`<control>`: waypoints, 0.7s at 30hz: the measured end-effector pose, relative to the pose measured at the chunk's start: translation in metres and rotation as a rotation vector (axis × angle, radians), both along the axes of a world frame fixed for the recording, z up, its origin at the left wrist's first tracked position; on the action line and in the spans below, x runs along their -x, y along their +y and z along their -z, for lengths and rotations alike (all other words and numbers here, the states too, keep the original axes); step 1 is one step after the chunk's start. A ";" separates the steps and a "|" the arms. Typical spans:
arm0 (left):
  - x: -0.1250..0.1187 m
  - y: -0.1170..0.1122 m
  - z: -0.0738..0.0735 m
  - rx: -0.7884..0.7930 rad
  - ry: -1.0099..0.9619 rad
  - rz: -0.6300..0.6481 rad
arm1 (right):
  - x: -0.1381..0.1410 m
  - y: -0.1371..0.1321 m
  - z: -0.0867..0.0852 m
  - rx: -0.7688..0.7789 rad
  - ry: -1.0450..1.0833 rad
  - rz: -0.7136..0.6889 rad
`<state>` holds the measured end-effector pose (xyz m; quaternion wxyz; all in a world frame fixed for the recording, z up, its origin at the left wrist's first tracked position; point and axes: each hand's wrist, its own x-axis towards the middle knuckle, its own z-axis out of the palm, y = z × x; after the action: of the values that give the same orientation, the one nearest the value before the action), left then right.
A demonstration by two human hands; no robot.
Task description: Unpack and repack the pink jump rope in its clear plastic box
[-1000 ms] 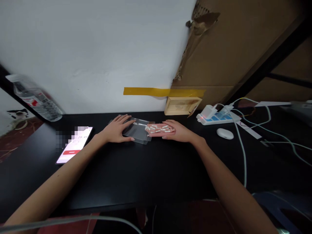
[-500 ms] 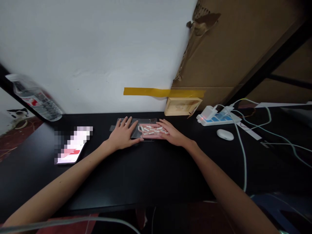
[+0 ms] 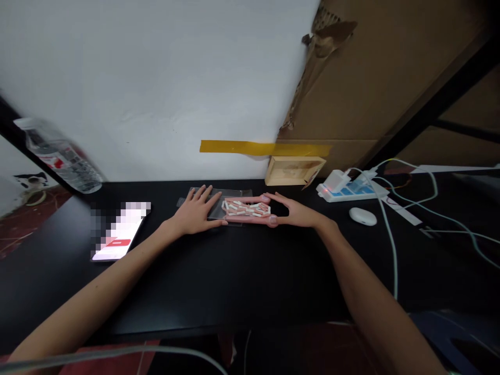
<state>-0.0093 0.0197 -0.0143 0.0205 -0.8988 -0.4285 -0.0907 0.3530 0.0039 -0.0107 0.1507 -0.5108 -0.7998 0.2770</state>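
Note:
A flat clear plastic case (image 3: pixel 219 202) lies on the black table (image 3: pixel 242 276) near the wall. Inside its right half is a pink tray with several small white pieces (image 3: pixel 246 209). My left hand (image 3: pixel 197 213) lies flat on the case's left half, fingers spread. My right hand (image 3: pixel 295 212) is at the case's right end, thumb and fingers pinching the edge of the pink tray.
A lit phone (image 3: pixel 117 234) lies left of my left hand. A water bottle (image 3: pixel 58 156) leans at the far left. A small wooden box (image 3: pixel 292 171), a power strip (image 3: pixel 351 188) with cables and a white earbud case (image 3: pixel 362 215) sit to the right.
The pink tray with white pieces has gone from beside the clear case into it. My right hand has pulled back to the tray's right edge and now pinches it. My left hand stayed on the case.

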 end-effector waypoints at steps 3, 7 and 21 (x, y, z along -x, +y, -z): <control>0.005 0.004 0.000 -0.001 0.011 0.026 | -0.004 -0.001 -0.005 0.027 0.007 0.032; 0.008 0.007 0.001 -0.008 -0.001 0.042 | -0.010 0.000 -0.005 0.036 -0.052 0.049; 0.002 -0.001 0.009 -0.041 -0.014 -0.001 | 0.034 -0.003 0.013 -0.140 -0.039 -0.065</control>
<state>-0.0113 0.0183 -0.0230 0.0359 -0.8973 -0.4270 -0.1056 0.3185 0.0007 -0.0237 0.1612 -0.4780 -0.8363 0.2151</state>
